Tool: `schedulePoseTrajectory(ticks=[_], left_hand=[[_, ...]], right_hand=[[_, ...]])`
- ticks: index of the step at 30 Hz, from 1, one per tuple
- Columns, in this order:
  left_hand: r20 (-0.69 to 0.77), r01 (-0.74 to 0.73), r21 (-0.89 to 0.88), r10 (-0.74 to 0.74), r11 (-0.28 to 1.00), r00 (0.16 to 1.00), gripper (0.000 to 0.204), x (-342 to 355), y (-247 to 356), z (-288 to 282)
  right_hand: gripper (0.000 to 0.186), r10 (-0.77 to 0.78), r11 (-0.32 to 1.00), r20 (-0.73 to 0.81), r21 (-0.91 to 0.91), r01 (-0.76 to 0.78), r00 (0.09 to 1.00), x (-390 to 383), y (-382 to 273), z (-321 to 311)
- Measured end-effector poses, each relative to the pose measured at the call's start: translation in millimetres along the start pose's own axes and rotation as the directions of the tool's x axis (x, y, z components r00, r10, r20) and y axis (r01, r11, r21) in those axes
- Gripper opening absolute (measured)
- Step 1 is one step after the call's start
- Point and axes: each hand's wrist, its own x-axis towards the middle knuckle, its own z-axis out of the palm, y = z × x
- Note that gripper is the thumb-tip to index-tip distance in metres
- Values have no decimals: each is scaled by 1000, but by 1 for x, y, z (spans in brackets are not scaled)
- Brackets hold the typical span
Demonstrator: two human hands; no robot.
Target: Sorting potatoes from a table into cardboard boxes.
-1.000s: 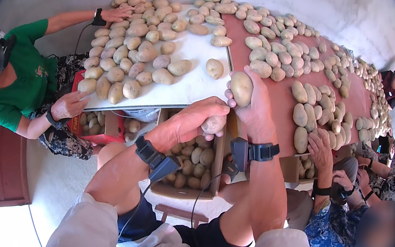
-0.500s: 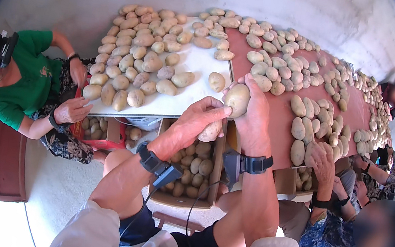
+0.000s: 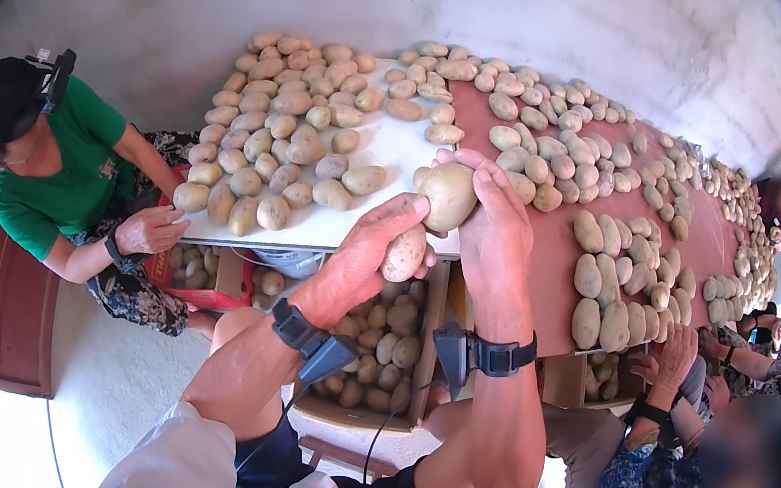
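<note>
One smaller potato (image 3: 404,254) sits in the curled left hand (image 3: 363,258), one larger potato (image 3: 450,198) in the cupped right hand (image 3: 499,231), by the near edge of the desk (image 3: 405,151). A light grip best avoids bruising.

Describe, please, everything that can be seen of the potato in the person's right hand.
The potato is a plump oval with mostly smooth-looking, pale yellow-brown skin; no clear damage shows. The right hand holds it, thumb at its right side, seen against the white table. The thumb tip of the left hand lies at its lower left edge; whether they touch is unclear.
</note>
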Motion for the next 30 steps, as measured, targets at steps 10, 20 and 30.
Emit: schedulePoseTrajectory(ticks=[10, 20, 30], left_hand=[[-4, -16, -72, 15, 997, 1000, 36, 3, 4, -5], [17, -34, -80, 35, 996, 999, 37, 2, 3, -5], [-10, -140, -76, 140, 987, 990, 46, 0, 5, -1]], right_hand=[[35, -59, 985, 76, -160, 71, 995, -8, -6, 1], [45, -89, 951, 168, -279, 134, 982, -15, -10, -1], [49, -90, 957, 216, -250, 145, 972, -19, -11, 1]])
